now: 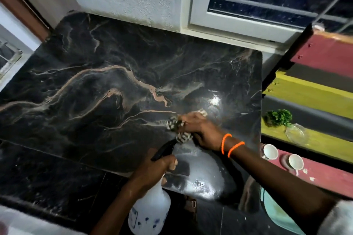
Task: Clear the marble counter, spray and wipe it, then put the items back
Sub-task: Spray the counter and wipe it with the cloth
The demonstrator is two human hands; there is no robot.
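The black marble counter (107, 82) with tan veins fills the middle of the view and carries no items. My right hand (198, 129), with orange bands at the wrist, grips a striped black-and-white cloth (177, 128) pressed onto the counter's right part. My left hand (156, 168) holds a white spray bottle (150, 213) by its neck, and the black nozzle (164, 148) points toward the cloth. A wet, shiny patch (202, 175) lies on the counter's near edge between my arms.
To the right stands a striped bench in red, yellow and grey (317, 93), holding a small green plant (278, 117), a glass dish (295, 133) and two white cups (270, 151) (296, 162). A white wall and a window (267, 0) are behind the counter.
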